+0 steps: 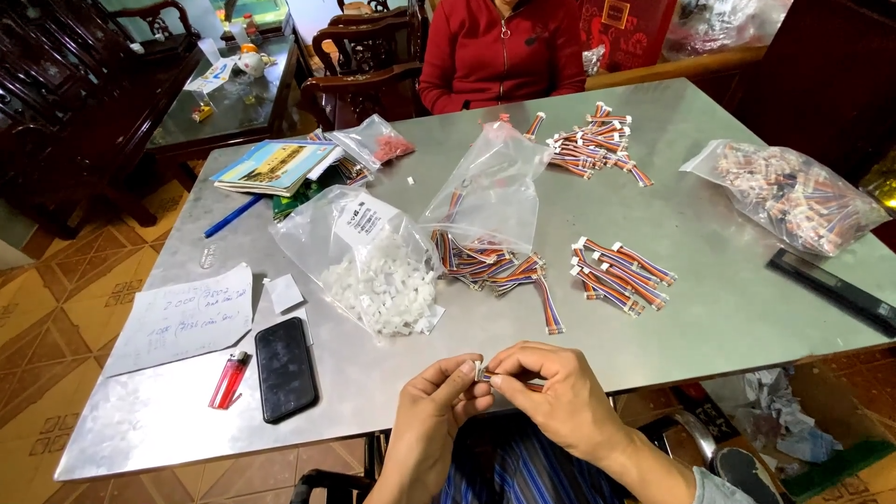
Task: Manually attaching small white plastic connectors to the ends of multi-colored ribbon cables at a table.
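You've got a short multicoloured ribbon-cable piece with a small white plastic connector (483, 372) on its end, pinched between both hands just past the near edge of the grey metal table (709, 308), over your lap. Your left hand (439, 397) has thumb and fingertips closed on the white connector end, and your right hand (551, 387) is closed around the cable itself, so the two hands meet right at the part.

On the table near that edge sits a clear plastic bag of loose white connector housings (378, 271), with an open clear bag spilling striped cables (490, 233) beside it and a little pile of finished-looking cables (618, 273) to the right. A black smartphone (285, 367) and a red lighter (229, 380) lie toward the near left corner, next to a handwritten paper sheet (182, 317). Another full bag of cables (793, 194) sits by the right edge, and a person in a red zip-up top (499, 51) is seated at the far edge.

Biggest risk, I'd say: you're working off the table, so if that tiny housing slips from your fingertips it drops to the floor. Pushing it in crooked could also bend the pins. I can't tell from here whether it's seated.
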